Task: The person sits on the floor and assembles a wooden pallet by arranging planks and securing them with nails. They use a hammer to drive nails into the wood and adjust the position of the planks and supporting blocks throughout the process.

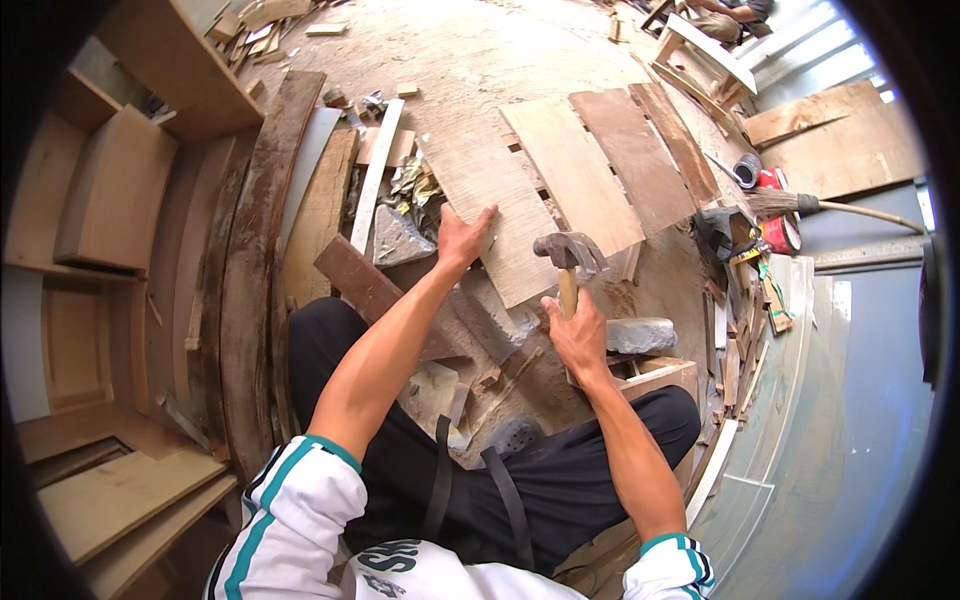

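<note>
My right hand [580,340] is wrapped round the wooden handle of a claw hammer [568,250]. The hammer's metal head stands above the near edge of a pale plywood board [500,215]. At that board's left edge is my left hand [463,240], its thumb on the top face and its other fingers partly hidden at the edge. Beside this board lie a second light board [575,175], a reddish-brown board [640,165] and a narrow dark plank [680,145], with gaps between them.
Long weathered planks [265,250] and wooden cabinets [110,200] stand to my left. Stone blocks [400,238] and wood scraps lie near my legs. A broom [790,203], red cans [780,235] and a large grey-blue sheet [840,400] are on the right. Another person [725,20] sits far off.
</note>
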The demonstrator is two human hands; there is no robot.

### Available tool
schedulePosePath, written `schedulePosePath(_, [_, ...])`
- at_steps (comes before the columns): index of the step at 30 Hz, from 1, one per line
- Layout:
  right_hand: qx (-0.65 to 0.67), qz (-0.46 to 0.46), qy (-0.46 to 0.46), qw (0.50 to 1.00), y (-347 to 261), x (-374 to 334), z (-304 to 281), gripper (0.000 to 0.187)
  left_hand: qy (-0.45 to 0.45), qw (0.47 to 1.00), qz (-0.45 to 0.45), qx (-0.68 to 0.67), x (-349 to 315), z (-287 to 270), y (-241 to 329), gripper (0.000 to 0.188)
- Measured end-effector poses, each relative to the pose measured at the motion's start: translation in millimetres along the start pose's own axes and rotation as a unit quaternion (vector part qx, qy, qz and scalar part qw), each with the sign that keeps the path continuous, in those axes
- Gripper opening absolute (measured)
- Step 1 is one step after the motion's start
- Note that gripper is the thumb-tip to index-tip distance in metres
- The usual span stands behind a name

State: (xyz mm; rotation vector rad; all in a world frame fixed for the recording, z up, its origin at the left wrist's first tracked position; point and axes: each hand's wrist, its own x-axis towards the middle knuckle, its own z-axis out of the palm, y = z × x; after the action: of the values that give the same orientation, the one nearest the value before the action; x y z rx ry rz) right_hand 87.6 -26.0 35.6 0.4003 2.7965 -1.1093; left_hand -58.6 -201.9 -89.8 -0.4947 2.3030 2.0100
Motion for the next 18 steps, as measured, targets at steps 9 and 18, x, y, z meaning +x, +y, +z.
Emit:
schedulePosePath(9, [-0.013,-0.142,0.042,0.989,30.1,18.8,40.5,0.053,-0.026,0.997,0.045,-0.062,12.7,-8.2,-10.3,0.042])
schedulePosePath(18, [-0.067,-0.191,0.048,0.978,27.1,18.2,46.5,0.042,-0.001,0.994,-0.096,0.042,18.6,-15.2,21.4,0.083])
